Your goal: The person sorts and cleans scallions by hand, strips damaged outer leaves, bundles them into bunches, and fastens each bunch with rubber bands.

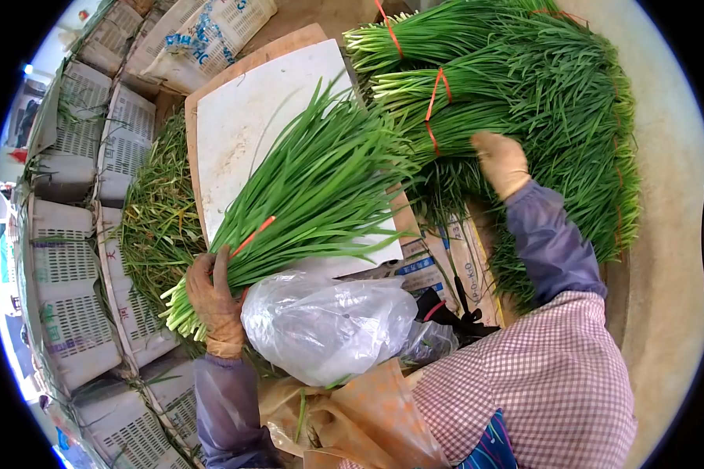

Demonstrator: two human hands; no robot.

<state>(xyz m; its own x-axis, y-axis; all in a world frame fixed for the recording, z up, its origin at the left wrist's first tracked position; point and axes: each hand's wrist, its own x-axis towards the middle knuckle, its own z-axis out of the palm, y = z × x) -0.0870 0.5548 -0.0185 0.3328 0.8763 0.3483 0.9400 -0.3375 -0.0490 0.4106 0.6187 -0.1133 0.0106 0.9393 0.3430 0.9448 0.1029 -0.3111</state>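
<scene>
My gloved left hand [213, 301] is closed around the pale stem end of a bunch of garlic chives [313, 180]. A red tie [253, 237] crosses the bunch just above my fingers. Its green leaves fan out to the upper right over a white board [238, 117]. My gloved right hand [502, 162] is held apart from this bunch, close to the stacked chive bundles [477, 94]. Its fingers look curled together, and whatever they may hold is hidden. A clear plastic bag [328, 320] bulges in front of me, beside my left hand.
Several white plastic crates [70, 289] line the left side. Loose chive trimmings [160, 207] are heaped between them and the board. A printed sack [465, 258] lies below the bundles, with a dark strap [438, 311] near my lap. A pale wall [665, 156] borders the right.
</scene>
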